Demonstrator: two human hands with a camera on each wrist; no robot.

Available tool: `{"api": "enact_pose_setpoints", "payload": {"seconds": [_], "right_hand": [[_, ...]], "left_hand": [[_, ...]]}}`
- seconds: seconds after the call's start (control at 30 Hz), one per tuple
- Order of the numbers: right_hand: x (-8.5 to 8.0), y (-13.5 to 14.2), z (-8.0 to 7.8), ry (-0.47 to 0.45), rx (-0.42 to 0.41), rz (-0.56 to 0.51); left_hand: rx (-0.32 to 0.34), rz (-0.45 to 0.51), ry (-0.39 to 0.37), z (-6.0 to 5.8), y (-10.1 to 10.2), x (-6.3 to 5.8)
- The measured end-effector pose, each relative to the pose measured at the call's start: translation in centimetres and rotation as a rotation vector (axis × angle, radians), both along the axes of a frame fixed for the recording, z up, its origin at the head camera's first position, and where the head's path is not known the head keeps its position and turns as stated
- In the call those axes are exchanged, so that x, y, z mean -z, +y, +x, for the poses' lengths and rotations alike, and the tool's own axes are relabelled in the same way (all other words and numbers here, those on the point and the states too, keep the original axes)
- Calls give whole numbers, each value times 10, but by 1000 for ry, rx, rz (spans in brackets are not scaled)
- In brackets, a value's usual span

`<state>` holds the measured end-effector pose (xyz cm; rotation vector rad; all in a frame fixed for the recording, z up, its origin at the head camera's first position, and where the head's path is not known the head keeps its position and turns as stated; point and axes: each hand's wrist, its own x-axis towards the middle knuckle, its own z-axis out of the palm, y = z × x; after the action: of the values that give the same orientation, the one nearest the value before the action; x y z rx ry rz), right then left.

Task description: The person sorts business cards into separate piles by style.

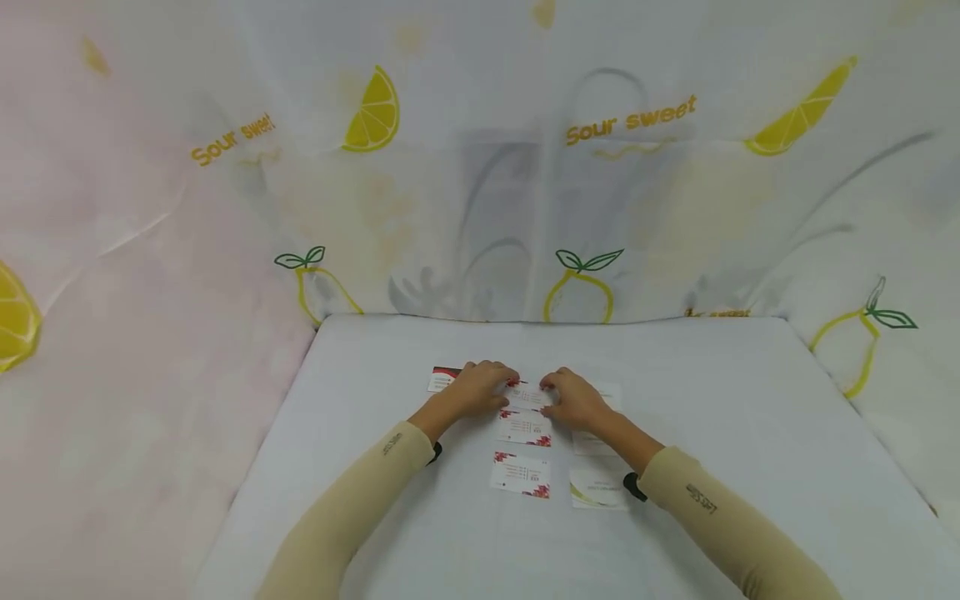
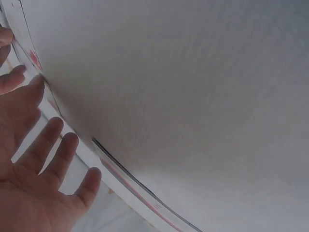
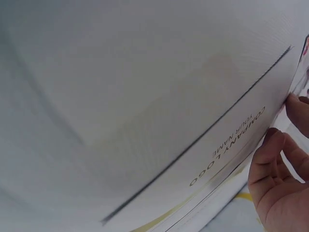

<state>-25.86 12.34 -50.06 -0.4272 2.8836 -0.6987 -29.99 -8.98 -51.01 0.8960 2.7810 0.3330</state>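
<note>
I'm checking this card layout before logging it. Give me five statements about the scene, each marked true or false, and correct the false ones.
1. The left hand and the right hand are at opposite sides of the farthest red-flowered card. True.
2. Only one card has red flowers. False: three red-flowered cards form a column.
3. In the head view, a dark-topped card shows left of the left hand. True.
4. The person's forearms are bare. False: beige sleeves cover them.
5. The right wrist view shows a logo card printed "COMPANY LOGO". True.
</note>
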Motion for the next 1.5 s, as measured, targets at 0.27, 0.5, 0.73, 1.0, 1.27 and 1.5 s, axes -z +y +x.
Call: {"api": "enact_pose_setpoints", "payload": {"seconds": [0.27, 0.5, 0.73, 1.0, 1.27, 1.5], "right_hand": [[3, 1, -5, 14, -22, 9], [6, 2, -12, 7, -5, -1], [7, 2, -15, -20, 3, -25], [1, 0, -19, -41, 29, 2], [1, 2, -22, -52, 17, 16], [2, 1, -24, -50, 14, 15]], "left_hand": [[-9, -55, -4, -4, 5, -4], [-7, -65, -13, -5, 9, -8], [-13, -85, -60, -5, 12, -12], [-5, -128, -24, -8, 16, -15], [8, -137, -15, -8, 19, -15], [-16, -147, -25, -9, 18, -13]]}}
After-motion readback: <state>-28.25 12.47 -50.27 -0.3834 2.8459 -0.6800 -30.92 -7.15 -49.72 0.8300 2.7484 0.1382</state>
